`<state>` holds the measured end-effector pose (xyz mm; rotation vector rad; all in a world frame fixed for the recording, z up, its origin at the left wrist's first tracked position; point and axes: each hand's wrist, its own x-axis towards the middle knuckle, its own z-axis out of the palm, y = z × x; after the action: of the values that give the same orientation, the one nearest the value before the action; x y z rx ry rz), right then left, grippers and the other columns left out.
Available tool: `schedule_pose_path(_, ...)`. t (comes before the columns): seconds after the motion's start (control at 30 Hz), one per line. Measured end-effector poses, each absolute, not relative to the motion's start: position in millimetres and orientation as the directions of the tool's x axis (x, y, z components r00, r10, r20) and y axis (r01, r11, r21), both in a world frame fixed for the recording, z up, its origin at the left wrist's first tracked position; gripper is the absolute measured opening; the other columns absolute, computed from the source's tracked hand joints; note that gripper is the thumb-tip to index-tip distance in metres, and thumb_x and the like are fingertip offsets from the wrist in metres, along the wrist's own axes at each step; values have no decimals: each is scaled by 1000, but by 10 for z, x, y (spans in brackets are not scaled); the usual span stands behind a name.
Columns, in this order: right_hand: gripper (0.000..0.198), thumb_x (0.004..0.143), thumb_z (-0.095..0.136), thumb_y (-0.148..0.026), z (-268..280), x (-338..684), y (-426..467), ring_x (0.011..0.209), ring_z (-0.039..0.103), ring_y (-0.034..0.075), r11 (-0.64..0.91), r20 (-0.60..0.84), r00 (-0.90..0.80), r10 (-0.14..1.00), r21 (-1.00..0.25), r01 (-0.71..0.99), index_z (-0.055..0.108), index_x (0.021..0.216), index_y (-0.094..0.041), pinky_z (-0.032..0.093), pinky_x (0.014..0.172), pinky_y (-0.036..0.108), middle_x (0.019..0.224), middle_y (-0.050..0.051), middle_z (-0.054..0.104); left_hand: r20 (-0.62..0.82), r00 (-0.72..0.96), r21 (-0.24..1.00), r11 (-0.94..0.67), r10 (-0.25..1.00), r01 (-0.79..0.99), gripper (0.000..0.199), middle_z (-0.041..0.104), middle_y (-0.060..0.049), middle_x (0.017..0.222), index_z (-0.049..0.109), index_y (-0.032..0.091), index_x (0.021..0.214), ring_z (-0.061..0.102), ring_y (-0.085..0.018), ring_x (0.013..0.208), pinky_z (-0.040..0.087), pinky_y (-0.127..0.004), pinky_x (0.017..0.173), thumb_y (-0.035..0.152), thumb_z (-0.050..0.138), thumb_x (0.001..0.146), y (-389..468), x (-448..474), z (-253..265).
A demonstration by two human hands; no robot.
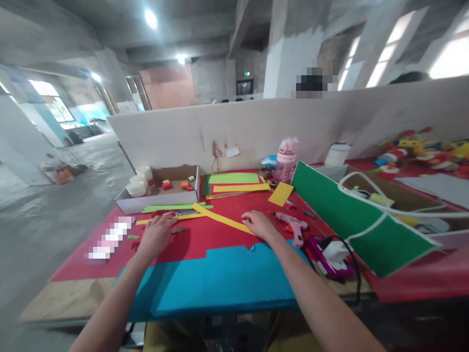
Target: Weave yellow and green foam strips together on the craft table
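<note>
My left hand (158, 234) lies low over the red work surface, fingers stretched out, beside scissors (185, 212) and a flat yellow strip (144, 221). What lies under its palm is hidden. Close to its fingertips is a small greyish piece (178, 230) whose kind I cannot make out. My right hand (260, 226) has bent fingers closed at the near end of a long yellow strip (223, 220), which slants up to the left. Blue sheets (220, 281) lie in front of me. A pink glue gun (295, 225) rests to the right of my right hand.
A white-sided box (161, 195) holds tubs and small coloured rolls. Green strips (172, 208) and stacked coloured sheets (234, 179) lie behind my hands. At right are a purple power strip (330, 261), a cable and a green board (359, 220). A pink bottle (287, 159) stands by the partition.
</note>
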<state>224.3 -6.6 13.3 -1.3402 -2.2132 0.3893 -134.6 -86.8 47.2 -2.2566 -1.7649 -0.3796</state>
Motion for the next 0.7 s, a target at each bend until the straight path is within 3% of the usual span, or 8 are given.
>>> schedule_pose_path(0.13,21,91,49,-24,220,1721,-39,95,58,21,517,515,-267,814,-436,736,67,101,-20,40,83,30,98,8,67,273,436,-13,-449,858,893,39,63,-9,118,62,22,117,52,-25,110,41,-40,94,15,50,80,-430,-627,512)
schedule_pose_path(0.23,23,93,44,-22,155,1529,-27,94,57,21,517,582,-215,784,-420,746,66,101,-20,39,84,32,96,9,67,168,520,-38,-521,838,853,40,63,-12,114,63,20,114,52,-27,111,42,-40,90,19,60,74,-165,-261,413)
schedule_pose_path(0.37,23,92,44,-20,15,1523,38,91,57,21,582,577,-286,765,-431,689,66,97,-20,42,82,32,94,7,68,223,530,-37,-536,818,843,24,65,-11,95,67,18,101,57,-23,97,44,-35,82,18,50,84,-47,-201,226)
schedule_pose_path(0.5,23,91,45,-18,17,1448,30,92,59,21,631,596,-297,746,-491,601,66,98,-20,44,84,34,97,8,69,261,535,-52,-541,804,839,21,65,-12,87,68,14,85,58,-23,90,43,-34,78,17,47,87,-38,-234,152)
schedule_pose_path(0.63,25,91,44,-22,121,1340,-116,96,61,21,711,641,-325,696,-549,440,65,104,-23,47,86,34,102,7,69,316,426,-4,-448,848,894,17,65,-13,88,68,14,86,57,-23,88,41,-36,78,16,51,86,-16,-207,177)
schedule_pose_path(0.7,24,91,46,-28,158,1328,-183,89,63,20,706,622,-333,708,-612,357,64,107,-23,50,79,32,99,7,69,384,350,21,-387,854,922,17,66,-12,91,67,16,90,56,-23,90,40,-37,79,19,51,88,-17,-230,208)
